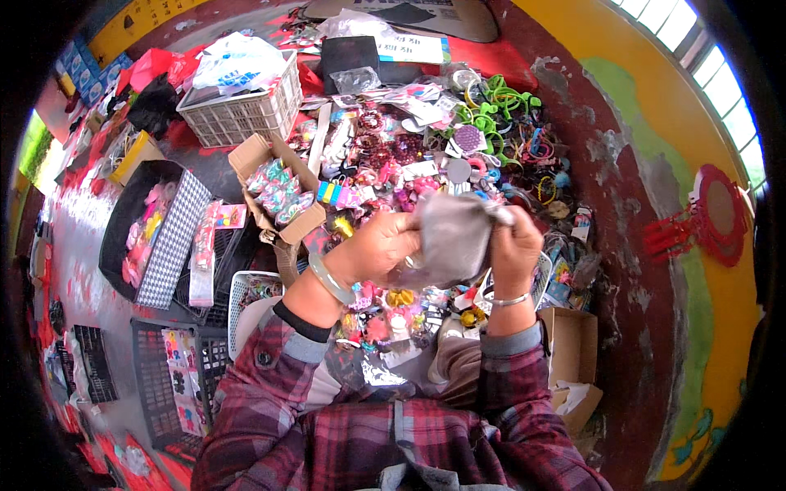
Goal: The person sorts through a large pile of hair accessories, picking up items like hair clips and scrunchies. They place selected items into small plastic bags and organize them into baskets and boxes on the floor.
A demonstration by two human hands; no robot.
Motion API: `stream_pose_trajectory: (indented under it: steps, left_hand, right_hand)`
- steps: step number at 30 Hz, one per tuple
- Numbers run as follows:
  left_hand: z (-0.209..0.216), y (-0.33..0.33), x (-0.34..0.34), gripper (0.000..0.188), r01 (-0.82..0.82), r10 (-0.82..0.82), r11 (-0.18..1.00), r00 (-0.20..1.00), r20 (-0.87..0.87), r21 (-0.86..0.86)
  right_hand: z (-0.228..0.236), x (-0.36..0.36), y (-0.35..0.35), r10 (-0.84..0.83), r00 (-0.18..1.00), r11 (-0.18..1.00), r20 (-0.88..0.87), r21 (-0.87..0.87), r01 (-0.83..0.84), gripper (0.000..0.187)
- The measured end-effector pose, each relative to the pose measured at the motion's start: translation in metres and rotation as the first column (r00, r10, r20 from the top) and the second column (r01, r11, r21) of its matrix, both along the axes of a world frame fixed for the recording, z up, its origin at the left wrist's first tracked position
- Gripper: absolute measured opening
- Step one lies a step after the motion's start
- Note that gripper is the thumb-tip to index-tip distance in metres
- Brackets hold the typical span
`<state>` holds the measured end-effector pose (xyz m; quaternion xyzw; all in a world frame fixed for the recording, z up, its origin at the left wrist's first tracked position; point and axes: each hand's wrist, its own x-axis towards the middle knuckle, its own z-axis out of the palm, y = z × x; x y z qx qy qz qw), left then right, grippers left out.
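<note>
A flat grey piece, blurred and perhaps a small cloth or pouch (pixel 454 237), is stretched between my two hands above a heap of small goods. My left hand (pixel 378 245) pinches its left edge, with thumb and fingers pressed together. On the other side, my right hand (pixel 516 244) is closed on its upper right corner, where the material bunches up. Below and beyond lies a pile of colourful hair accessories (pixel 393 164), with pink, red and purple pieces mixed together. Bright green headbands (pixel 495 110) sit at the pile's far right.
To the left stand an opened cardboard box (pixel 307 222) of bagged items, a black houndstooth bin (pixel 168 245) and a black plastic crate (pixel 155 368). A beige crate (pixel 278 106) with a white bag is farther back. Another cardboard box (pixel 573 344) is beside my right arm, near the painted wall (pixel 655 245).
</note>
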<state>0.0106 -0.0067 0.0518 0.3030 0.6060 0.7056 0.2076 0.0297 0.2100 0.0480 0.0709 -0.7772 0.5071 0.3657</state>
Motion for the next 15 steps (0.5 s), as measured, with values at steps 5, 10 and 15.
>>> stream_pose_trajectory:
  steps: [5,10,15]
  left_hand:
    - [-0.001,-0.036,-0.016,0.03,-0.215,0.124,0.952,0.923,0.365,0.219]
    - [-0.009,-0.03,-0.016,0.038,-0.33,-0.08,0.817,0.748,0.659,0.473]
    - [-0.014,-0.002,-0.015,0.037,-0.425,0.048,0.803,0.745,0.665,0.418]
  right_hand:
    - [0.017,-0.004,0.075,0.173,0.983,0.693,0.067,-0.718,-0.073,0.022]
    - [0.026,0.005,0.058,0.325,0.937,0.578,0.131,-0.811,-0.088,0.028]
    - [0.025,0.009,-0.025,0.303,0.909,0.928,0.287,-0.306,-0.213,0.015]
